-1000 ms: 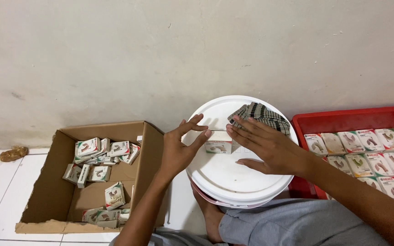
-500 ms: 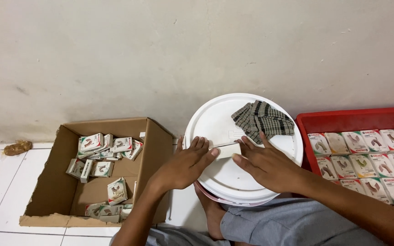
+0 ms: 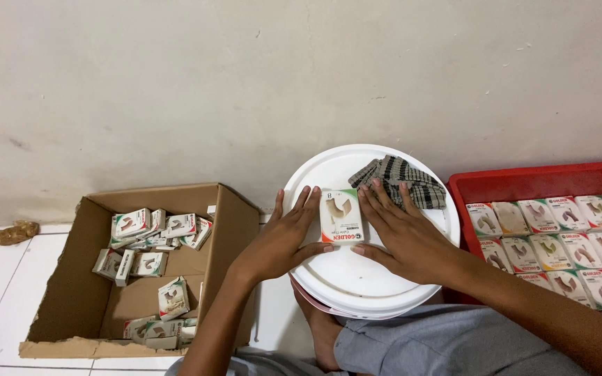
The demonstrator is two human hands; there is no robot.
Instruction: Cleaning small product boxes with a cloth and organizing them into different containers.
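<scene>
A small white carton (image 3: 341, 216) with a green corner and a red strip lies flat on the white round bucket lid (image 3: 357, 278). My left hand (image 3: 280, 240) rests flat on the lid, its fingertips against the carton's left edge. My right hand (image 3: 402, 233) lies flat on the other side, fingers touching the carton's right edge and the checked cloth (image 3: 402, 181) behind it. Neither hand closes around anything.
An open cardboard box (image 3: 71, 306) on the left floor holds several loose small cartons (image 3: 155, 230). A red tray (image 3: 524, 182) on the right holds rows of the same cartons (image 3: 566, 251). A wall stands close behind. My knee shows under the lid.
The view has dipped and my hands slid down the lid. The carton now lies flat, face up, between both hands, where before it showed only as a thin edge.
</scene>
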